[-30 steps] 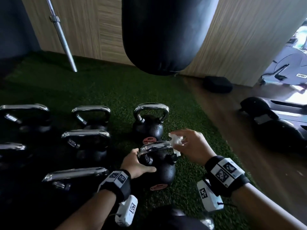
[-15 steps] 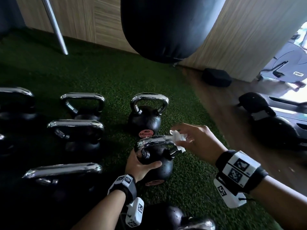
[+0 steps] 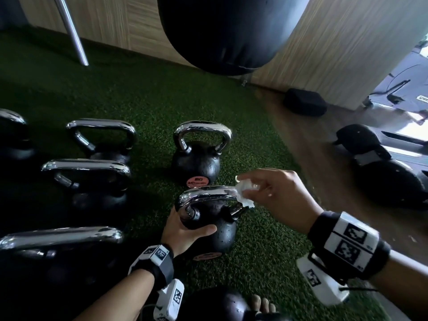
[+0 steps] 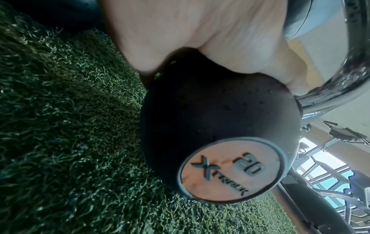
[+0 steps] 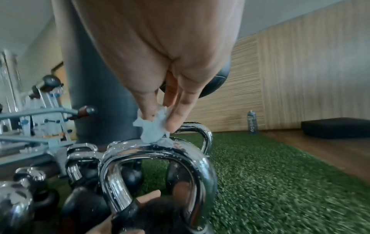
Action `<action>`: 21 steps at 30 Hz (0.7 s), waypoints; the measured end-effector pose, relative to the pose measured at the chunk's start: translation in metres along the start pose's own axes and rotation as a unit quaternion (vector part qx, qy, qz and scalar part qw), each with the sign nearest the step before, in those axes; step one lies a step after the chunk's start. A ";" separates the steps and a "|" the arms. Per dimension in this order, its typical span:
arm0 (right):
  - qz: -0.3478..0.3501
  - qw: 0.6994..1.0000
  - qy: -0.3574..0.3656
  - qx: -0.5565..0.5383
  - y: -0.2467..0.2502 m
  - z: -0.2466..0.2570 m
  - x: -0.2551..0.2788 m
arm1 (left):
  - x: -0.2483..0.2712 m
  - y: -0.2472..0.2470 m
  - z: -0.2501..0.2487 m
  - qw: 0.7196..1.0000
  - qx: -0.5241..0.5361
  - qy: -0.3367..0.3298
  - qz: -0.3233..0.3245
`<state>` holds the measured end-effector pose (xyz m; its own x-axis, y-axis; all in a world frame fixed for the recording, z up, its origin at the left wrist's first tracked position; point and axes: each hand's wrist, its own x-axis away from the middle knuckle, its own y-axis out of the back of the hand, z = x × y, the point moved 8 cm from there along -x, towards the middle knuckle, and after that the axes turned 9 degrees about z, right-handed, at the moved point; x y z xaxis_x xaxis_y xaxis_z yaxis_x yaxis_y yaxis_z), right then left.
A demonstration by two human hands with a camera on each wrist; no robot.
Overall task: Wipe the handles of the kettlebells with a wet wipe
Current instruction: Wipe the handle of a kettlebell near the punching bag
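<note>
Green turf [image 3: 143,96] fills the frame's left; wood-panelled wall [image 3: 342,54] upper right. Left hand [image 3: 183,230] grips the kettlebell [image 3: 208,218]; right hand [image 3: 278,195] pinches a wet wipe [image 3: 245,193] against its handle.

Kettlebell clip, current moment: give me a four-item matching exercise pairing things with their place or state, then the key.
Things:
1. wet wipe
2. left hand
3. punching bag
4. water bottle

Places or states:
A. hangs above the green turf
B. stands by the wood-panelled wall
C. pinched in the right hand, on the chrome handle
D. grips the black body of the 20 kettlebell

Pairs: 1-C, 2-D, 3-A, 4-B
</note>
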<state>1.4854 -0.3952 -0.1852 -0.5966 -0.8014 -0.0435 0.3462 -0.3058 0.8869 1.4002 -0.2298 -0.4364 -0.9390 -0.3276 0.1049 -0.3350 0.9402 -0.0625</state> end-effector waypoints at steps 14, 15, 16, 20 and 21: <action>-0.039 0.998 0.038 -0.013 -0.031 -0.004 -0.013 | 0.008 -0.004 -0.002 0.998 0.058 0.004 -0.013; -0.049 0.999 0.014 -0.004 -0.026 -0.019 -0.009 | 0.009 -0.004 -0.002 0.998 0.061 0.003 -0.012; -0.059 0.998 -0.006 0.006 -0.023 -0.031 -0.005 | 0.009 -0.006 -0.002 0.998 0.061 0.002 -0.009; -0.092 0.996 0.011 -0.012 -0.024 -0.037 0.007 | 0.011 -0.008 -0.008 0.999 0.048 -0.007 -0.009; -0.106 0.994 0.026 -0.022 -0.025 -0.032 0.010 | 0.011 -0.008 -0.010 0.999 0.038 -0.009 -0.006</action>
<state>1.4943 -0.4117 -0.2228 -0.6222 -0.7413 -0.2516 0.2485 -0.4918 0.8345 1.3935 -0.2402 -0.4246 -0.9362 -0.3403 0.0876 -0.3497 0.9268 -0.1372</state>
